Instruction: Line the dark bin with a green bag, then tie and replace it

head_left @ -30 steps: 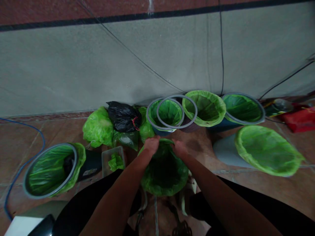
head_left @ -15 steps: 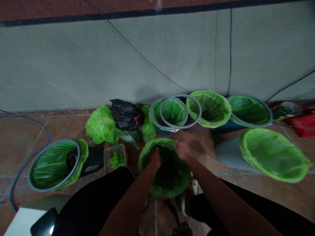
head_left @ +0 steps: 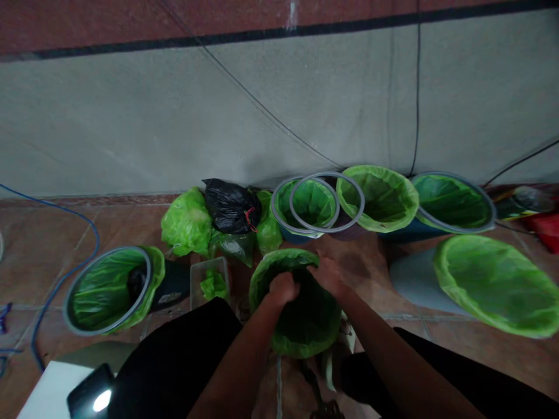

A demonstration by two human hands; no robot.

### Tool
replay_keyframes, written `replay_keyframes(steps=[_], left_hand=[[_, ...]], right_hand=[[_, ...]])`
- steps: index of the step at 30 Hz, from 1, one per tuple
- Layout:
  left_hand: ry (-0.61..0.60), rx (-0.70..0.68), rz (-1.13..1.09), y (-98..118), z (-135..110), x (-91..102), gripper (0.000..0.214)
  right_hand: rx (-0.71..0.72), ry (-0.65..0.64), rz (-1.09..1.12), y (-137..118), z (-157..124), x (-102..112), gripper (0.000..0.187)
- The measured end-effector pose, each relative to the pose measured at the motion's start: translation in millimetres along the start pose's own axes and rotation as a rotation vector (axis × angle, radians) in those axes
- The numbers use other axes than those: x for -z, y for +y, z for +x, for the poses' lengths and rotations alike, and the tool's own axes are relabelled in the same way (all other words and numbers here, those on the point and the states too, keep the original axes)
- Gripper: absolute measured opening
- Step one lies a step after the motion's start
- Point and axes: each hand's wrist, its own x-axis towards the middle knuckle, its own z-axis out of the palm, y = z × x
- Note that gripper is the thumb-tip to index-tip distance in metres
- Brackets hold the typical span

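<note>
A bin lined with a green bin liner (head_left: pixel 301 343) stands between my legs, the liner folded over its rim. My left hand (head_left: pixel 283 286) is inside the bin's mouth, near its left side. It looks closed, with its fingers curled downward; whatever they hold is hidden in the dark. On the far right part of the rim, my right hand (head_left: pixel 326 273) has its fingers closed on the bin liner. The bottom of the bin is too dark to see.
More lined bins (head_left: pixel 378 198) stand along the wall, with a loose grey ring (head_left: pixel 292 203) overlapping two of them. A grey-rimmed bin (head_left: pixel 70 291) leans at left. Filled bags (head_left: pixel 231 206), a clear plastic box (head_left: pixel 196 285) and a blue hose (head_left: pixel 94 233) lie on the tiles.
My left hand has shifted right and rises a little from the bin's left wall. My right hand stays at the rim. The whole view has swung slightly left.
</note>
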Motion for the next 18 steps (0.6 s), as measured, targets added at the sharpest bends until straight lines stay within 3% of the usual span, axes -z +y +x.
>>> replay_keyframes(steps=[2,4,6,7,10,13,18], left_hand=[[0.140,0.045,-0.055,2.0,-11.7,14.7,0.025],[0.402,0.095,-0.134,-2.2,-19.5,27.2,0.031],[0.604,0.106,-0.168,-11.7,-21.2,35.2,0.032],[0.627,0.088,-0.150,-17.4,-19.8,37.2,0.033],[0.488,0.036,-0.052,-32.8,-11.3,36.1,0.036],[0.334,0.099,0.003,-42.2,-3.8,30.3,0.041],[0.246,0.256,-0.003,-50.3,-1.4,23.5,0.035]], right_hand=[[0.069,0.145,0.061,-9.6,-0.8,8.0,0.056],[0.223,0.242,0.137,-24.5,1.2,16.0,0.040],[0.434,0.223,0.191,-43.0,5.5,20.8,0.029],[0.530,0.178,0.195,-52.3,8.2,21.3,0.027],[0.677,0.009,0.136,-72.8,17.0,14.4,0.026],[0.656,-0.091,0.084,-76.6,25.2,2.7,0.032],[0.592,-0.142,0.040,-67.8,32.9,-2.3,0.032]])
